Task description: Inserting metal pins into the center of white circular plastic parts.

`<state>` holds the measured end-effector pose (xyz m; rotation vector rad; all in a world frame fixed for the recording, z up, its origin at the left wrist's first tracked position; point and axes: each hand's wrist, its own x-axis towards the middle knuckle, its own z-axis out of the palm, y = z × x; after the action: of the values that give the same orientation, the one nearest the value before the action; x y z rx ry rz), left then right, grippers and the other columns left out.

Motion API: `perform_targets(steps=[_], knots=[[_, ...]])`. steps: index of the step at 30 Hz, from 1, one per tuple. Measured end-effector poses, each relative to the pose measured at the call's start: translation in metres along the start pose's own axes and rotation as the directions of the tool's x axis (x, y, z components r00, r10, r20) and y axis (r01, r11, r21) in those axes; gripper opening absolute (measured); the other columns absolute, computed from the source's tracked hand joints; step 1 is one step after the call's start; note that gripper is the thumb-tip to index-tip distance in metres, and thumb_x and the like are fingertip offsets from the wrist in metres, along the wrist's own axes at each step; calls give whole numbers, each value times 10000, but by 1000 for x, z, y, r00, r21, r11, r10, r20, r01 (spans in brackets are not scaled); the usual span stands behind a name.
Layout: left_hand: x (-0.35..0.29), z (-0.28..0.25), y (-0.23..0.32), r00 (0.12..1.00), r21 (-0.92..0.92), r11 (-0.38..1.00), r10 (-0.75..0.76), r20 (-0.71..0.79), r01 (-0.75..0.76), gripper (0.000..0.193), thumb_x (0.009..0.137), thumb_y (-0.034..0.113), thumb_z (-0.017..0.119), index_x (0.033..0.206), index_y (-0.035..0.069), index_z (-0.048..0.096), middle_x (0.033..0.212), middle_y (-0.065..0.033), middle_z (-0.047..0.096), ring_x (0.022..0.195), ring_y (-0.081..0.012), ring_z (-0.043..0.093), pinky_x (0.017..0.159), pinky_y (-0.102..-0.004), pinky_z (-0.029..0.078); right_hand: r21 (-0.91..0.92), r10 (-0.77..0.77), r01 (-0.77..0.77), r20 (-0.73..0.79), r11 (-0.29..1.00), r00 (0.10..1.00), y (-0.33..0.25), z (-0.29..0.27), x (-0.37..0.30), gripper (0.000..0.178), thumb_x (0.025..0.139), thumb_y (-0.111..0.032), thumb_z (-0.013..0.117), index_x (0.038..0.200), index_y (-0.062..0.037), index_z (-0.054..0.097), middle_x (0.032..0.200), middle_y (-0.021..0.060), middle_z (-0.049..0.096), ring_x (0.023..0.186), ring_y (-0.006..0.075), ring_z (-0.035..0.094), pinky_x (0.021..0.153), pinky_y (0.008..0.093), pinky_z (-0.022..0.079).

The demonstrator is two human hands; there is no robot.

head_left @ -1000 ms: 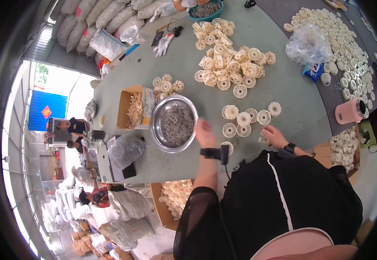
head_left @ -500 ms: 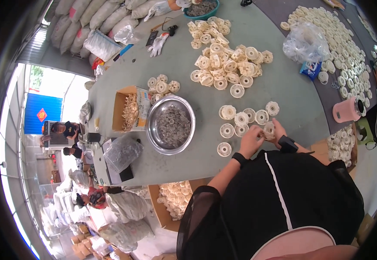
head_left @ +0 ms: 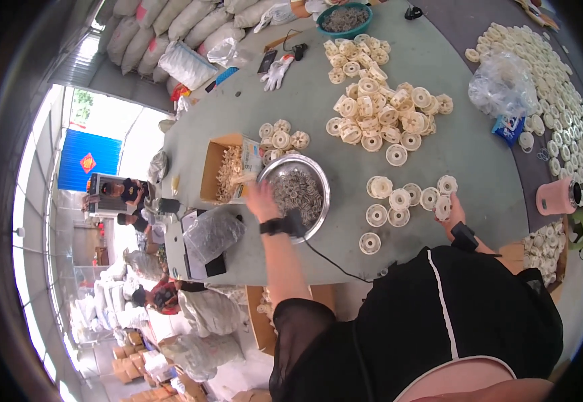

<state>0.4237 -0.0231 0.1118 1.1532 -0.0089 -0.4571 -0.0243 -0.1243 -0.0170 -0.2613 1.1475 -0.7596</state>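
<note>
My right hand (head_left: pixel 457 216) grips a round cream plastic wheel-like part (head_left: pixel 443 208) by its edge, near the front of the grey-green table. Several similar ring-shaped parts (head_left: pixel 399 199) lie beside it. My left hand (head_left: pixel 260 202) is over the near edge of a cardboard box (head_left: pixel 219 156) of small cream pieces (head_left: pixel 228 174), against the left rim of a steel bowl (head_left: pixel 327 194). Its fingers are blurred, and whether they pinch a piece does not show. Small grey coiled pieces (head_left: pixel 298 194), like springs, fill the bowl.
Cream wheel parts are heaped in a pile (head_left: pixel 388 114) farther back. Loose rings (head_left: pixel 539 74) cover the dark table at right, with a plastic bag (head_left: pixel 502 84) and a pink flask (head_left: pixel 556 196). A clear bag (head_left: pixel 214 234) lies left; a cable (head_left: pixel 335 262) crosses the front edge.
My left hand has left the wheel part and moved left to the box and bowl. My right hand keeps the part. The whole view has shifted, with the table appearing farther right.
</note>
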Motion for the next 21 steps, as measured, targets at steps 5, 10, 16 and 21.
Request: perform_targets(steps=[5,10,16,21], knots=[[-4,13,-58,995,203,979,-21,102,0,145,814,145,478,924,54,459,860,-54,513,776,-178,522,658,-270,425,-708,-402,388,159,590,902,5,-25,46,349,835,-280,419,1076,-32,463,1022,161,518,984,267,483,841,344,370],[-94,48,-176,848,590,805,-355,394,63,80,786,79,525,848,29,527,744,-43,550,657,-128,533,614,-248,444,-732,-676,551,169,401,717,-31,11,43,490,773,-343,519,1114,0,438,1102,190,472,1041,321,432,890,371,331],[-129,141,-242,571,658,695,-427,702,-289,217,761,99,548,949,-7,526,837,-86,561,772,-165,543,692,-270,438,-823,-536,537,373,185,757,-32,-1,51,539,718,-326,578,1117,4,428,1085,217,457,1034,334,429,895,386,333],[-131,227,-253,264,286,219,-126,956,-933,618,629,131,636,1175,22,365,1155,-190,410,1099,-337,360,903,-402,311,-775,-595,575,340,261,728,-20,-19,34,490,692,-255,578,1114,-42,451,1115,187,460,1046,337,424,906,388,326]])
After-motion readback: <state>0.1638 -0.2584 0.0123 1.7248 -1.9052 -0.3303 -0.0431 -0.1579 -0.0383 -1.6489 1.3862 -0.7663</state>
